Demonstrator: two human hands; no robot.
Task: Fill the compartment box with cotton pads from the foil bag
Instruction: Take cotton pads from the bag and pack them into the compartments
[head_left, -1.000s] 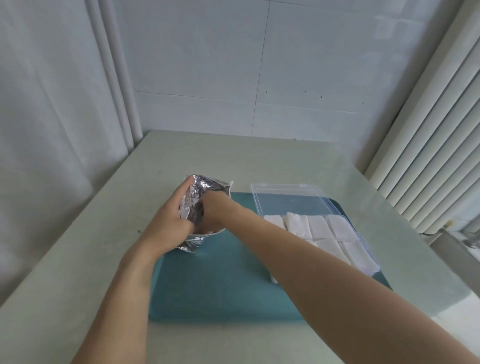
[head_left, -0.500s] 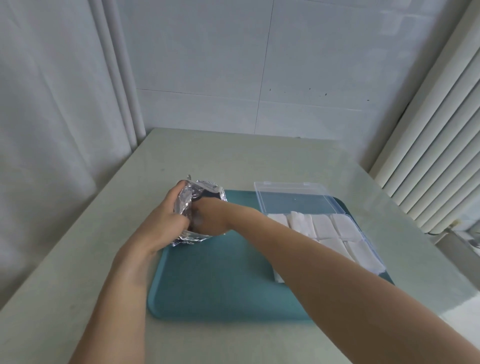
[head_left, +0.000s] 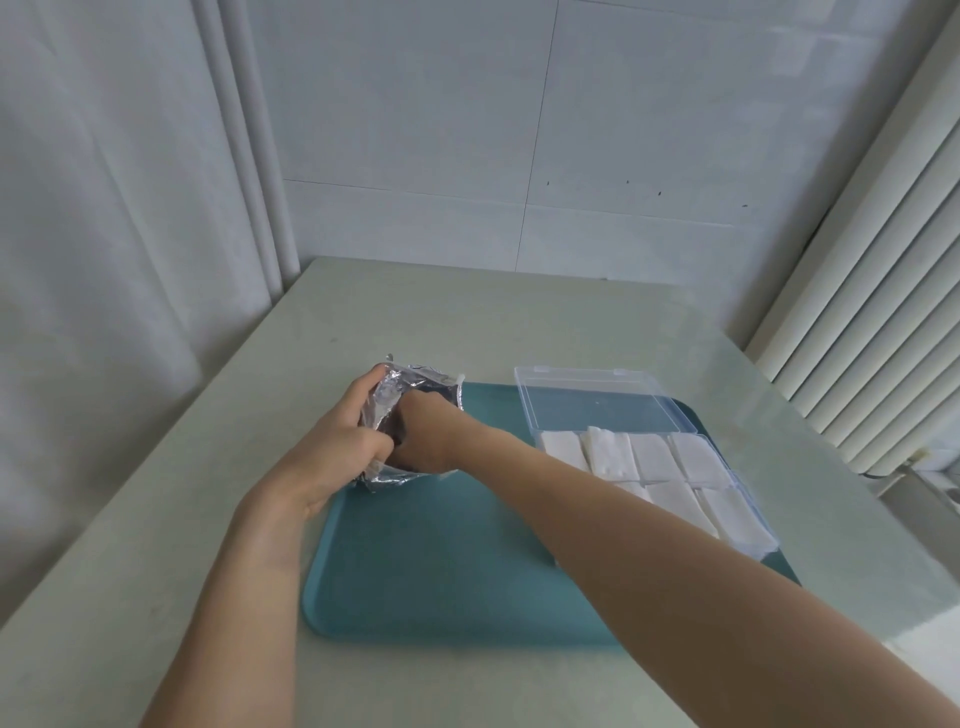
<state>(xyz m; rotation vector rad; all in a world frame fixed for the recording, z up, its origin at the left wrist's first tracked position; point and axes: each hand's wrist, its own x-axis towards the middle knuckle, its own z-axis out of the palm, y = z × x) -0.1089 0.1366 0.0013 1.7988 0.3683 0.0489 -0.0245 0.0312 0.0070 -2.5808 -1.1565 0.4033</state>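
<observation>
A crinkled silver foil bag (head_left: 390, 400) stands at the back left corner of the teal tray (head_left: 441, 566). My left hand (head_left: 343, 436) grips the bag's left side and holds its mouth open. My right hand (head_left: 423, 436) is pushed into the bag's mouth, and its fingers are hidden inside. To the right on the tray lies the clear compartment box (head_left: 748, 499) with its lid (head_left: 592, 400) folded back. White cotton pads (head_left: 654, 457) fill several of its compartments. My right forearm hides the box's near left part.
The tray lies on a pale table (head_left: 156, 545) that ends at a tiled wall behind. A white curtain (head_left: 104, 208) hangs at the left and a ribbed radiator (head_left: 883, 312) stands at the right.
The view has shifted a little. My right hand has stayed inside the bag, and my left hand has kept its hold on the foil; the bag looks slightly more squeezed.
</observation>
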